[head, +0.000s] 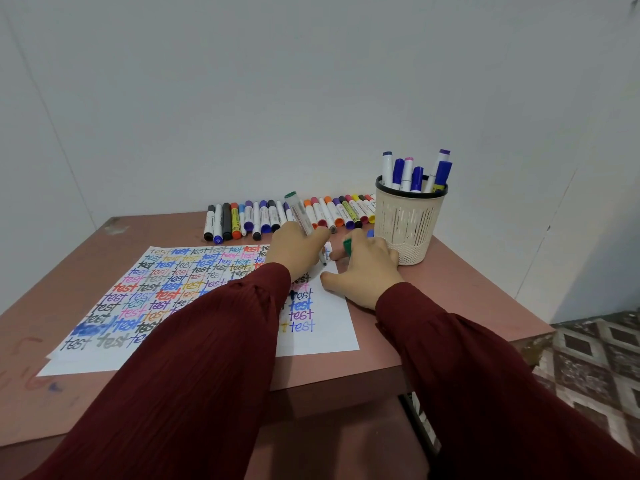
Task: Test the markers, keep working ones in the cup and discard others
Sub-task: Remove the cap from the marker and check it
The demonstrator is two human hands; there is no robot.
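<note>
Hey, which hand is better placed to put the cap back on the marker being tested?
Probably the right hand: it holds the green cap close to the marker, whose barrel the left hand grips with the tip on the paper.

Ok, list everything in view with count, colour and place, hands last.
table: one, pinkish-brown, under everything
paper sheet: one, white, covered in coloured "test" words, mid-table
loose markers: roughly two dozen, mixed colours, in a row along the far edge
cup: one, cream with black rim, far right
markers in cup: six, blue, purple and pink caps, standing inside
green marker: one, uncapped, tip at the paper
green cap: one, off the marker
left hand: grips the green marker
right hand: pinches the green cap
</note>
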